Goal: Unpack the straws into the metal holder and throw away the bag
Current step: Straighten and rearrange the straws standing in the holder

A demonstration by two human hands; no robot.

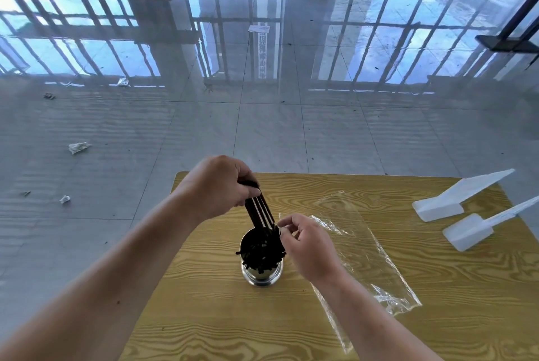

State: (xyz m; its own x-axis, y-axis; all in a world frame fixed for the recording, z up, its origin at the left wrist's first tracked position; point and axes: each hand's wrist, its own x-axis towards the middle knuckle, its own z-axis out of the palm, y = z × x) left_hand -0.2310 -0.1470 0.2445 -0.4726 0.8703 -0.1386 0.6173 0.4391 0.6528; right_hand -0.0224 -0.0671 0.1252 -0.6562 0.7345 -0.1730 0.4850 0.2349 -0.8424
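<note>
Straws (pixel 259 212) clutched in left hand (pixel 221 185) grip, tips hidden in metal holder (pixel 262 277); right hand (pixel 306 244) grip by rim: cannot tell

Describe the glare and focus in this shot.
Head view: window reflections glare across the glossy floor; the clear bag shows mainly by its highlights; the black straws in the metal holder merge into a dark mass; the table grain is sharp.

Your left hand (pixel 221 185) comes in from the near left on a bare forearm, fingers curled round a bundle of straws (pixel 259 209). Your right hand (pixel 306 244) sits nearer, just right, fingers loosely bent; whether it pinches anything is unclear.
</note>
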